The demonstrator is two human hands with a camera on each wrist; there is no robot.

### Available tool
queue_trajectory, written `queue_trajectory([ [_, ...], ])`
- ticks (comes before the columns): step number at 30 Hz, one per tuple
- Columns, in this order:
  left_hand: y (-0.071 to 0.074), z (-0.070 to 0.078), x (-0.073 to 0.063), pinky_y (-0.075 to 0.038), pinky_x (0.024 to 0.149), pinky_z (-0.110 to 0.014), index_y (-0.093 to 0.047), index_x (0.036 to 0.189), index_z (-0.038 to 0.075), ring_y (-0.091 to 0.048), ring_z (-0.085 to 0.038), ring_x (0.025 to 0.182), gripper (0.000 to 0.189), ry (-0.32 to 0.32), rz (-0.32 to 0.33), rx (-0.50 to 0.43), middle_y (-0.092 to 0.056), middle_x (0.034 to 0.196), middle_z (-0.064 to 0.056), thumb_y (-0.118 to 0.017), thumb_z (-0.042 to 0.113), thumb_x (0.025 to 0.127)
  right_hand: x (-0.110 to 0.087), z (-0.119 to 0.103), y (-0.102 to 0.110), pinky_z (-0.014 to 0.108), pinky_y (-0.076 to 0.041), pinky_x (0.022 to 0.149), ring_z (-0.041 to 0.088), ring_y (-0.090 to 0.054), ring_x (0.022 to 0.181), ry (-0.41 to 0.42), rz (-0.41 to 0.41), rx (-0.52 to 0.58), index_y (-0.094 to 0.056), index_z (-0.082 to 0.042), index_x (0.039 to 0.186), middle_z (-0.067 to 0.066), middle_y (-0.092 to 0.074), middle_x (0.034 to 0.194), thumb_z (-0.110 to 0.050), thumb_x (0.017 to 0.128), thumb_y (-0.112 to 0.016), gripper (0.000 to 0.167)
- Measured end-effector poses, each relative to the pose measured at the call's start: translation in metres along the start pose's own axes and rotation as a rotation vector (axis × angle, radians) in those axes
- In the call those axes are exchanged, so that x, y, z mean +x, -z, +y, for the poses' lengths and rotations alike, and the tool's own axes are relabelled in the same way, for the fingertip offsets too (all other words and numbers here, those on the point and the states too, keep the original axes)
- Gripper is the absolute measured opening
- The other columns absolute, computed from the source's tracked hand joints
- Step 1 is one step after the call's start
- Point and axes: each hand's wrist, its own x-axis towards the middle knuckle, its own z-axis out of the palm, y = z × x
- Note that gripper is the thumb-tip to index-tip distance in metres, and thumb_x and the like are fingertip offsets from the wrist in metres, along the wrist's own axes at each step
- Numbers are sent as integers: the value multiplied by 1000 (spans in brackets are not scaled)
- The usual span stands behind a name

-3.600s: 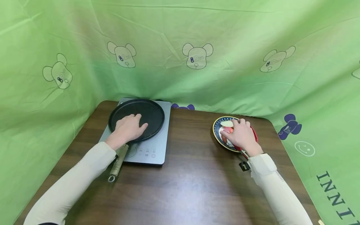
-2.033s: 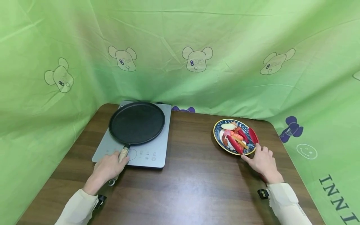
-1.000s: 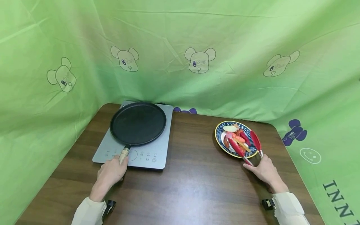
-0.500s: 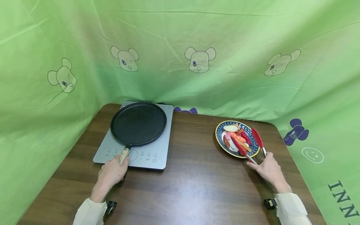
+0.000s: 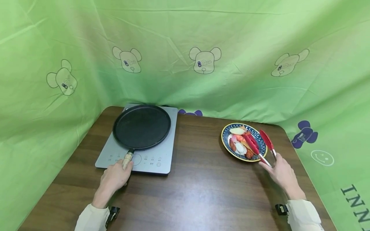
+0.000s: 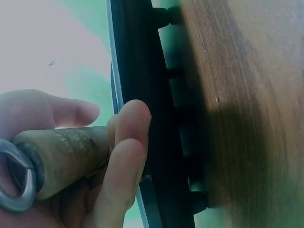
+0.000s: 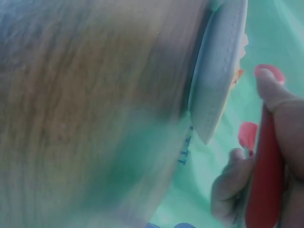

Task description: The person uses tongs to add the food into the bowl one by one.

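- Toward the right of the worktop, we find the tongs in the right hand, their red heads at the patterned plate.
- Bearing of the tongs: we record the heads pointing away from the person and slanting left; the long axis runs from the hand at the near right up toward the plate.
- Spread of the tongs: we see the two arms parted in a V. One head lies over the food; the other stands at the plate's right edge. We cannot tell whether the first touches the food.
- Right fingers: we observe the thumb on one arm and the other fingers against the opposite arm, kept apart by the spread tongs.
- Left hand: we find its fingers wrapped round the pan handle, with the metal ring showing beyond the grip in the left wrist view.
- Bearing of the pan: we note it seated on the silver cooktop, at the worktop's far left, its handle pointing toward the person and a little left.
- Plate and cooktop: we place them well apart, bare worktop between.
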Motion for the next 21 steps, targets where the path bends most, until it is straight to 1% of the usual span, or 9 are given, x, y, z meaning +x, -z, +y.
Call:
queue_trajectory([
  [2,0,0,0,-35,45,-36,-53,94,1,-50,-21,52,48,-4,0,4,-54,59,-3,-41,48,96,-1,1,1,53,-42,57,34,-51,67,10,-32,4,-34,16,120,21,-48,80,-47,86,-65,79],
  [5,1,0,0,-35,45,-36,-54,94,1,-50,-22,53,49,-12,1,6,-53,61,-4,-40,48,96,-3,2,2,50,-41,53,31,-47,65,50,-52,0,-30,16,116,20,-44,78,-38,87,-68,71],
  [7,1,0,0,-35,46,-36,-54,94,1,-50,-23,54,50,-14,3,11,-53,62,-5,-41,49,96,-4,2,2,48,-40,51,30,-46,63,76,-50,3,-29,14,112,18,-43,76,-32,87,-69,66],
  [9,2,0,0,-35,46,-36,-54,93,1,-50,-23,54,50,-14,2,11,-53,63,-5,-41,49,96,-4,2,2,46,-40,50,28,-45,61,94,-30,1,-33,11,106,15,-44,73,-30,88,-68,57],
  [11,2,0,1,-35,45,-36,-54,93,1,-50,-23,54,50,-14,1,11,-53,63,-5,-41,49,96,-5,2,4,45,-38,48,27,-46,58,97,-3,-7,-38,8,103,12,-44,69,-32,90,-65,50],
  [14,1,0,1,-35,45,-36,-54,92,2,-50,-23,53,48,-12,-3,11,-53,62,-5,-42,48,96,-6,2,7,45,-37,46,30,-49,56,88,33,-30,-44,4,103,11,-48,69,-38,92,-60,46],
  [18,1,0,1,-35,45,-36,-53,93,2,-50,-22,53,48,-11,-7,6,-53,62,-5,-41,48,96,-7,1,12,49,-37,46,36,-53,62,81,54,-67,-43,-1,113,18,-53,80,-43,92,-59,50],
  [21,1,-1,2,-35,45,-35,-53,93,2,-50,-21,52,48,-8,-11,-2,-54,62,-4,-41,48,96,-6,0,16,49,-37,46,36,-53,61,72,49,-84,-43,-2,113,16,-52,78,-46,91,-58,52],
])
